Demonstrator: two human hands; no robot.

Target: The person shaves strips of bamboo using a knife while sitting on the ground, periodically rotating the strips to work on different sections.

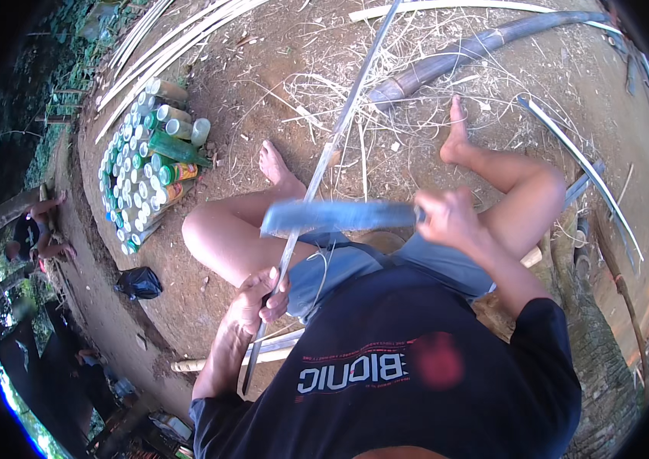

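Observation:
A long split bamboo strip (320, 170) slants from beside my left hip up past my legs to the far edge of the view. My left hand (262, 298) is closed around its lower part, and the end sticks out below the fist. My right hand (451, 219) grips the handle of a machete (355, 216). Its broad blade, smeared by motion, lies nearly level across my lap and over the strip. Whether the edge touches the bamboo, I cannot tell. The strip looks pale near the blade and darker farther out.
Pale curly shavings (324, 88) litter the dirt around my bare feet. A dark bamboo pole (477, 52) lies ahead to the right. Stacked bottles and jars (145, 168) and a black plastic bag (139, 282) are at left. Another person (32, 232) sits at far left.

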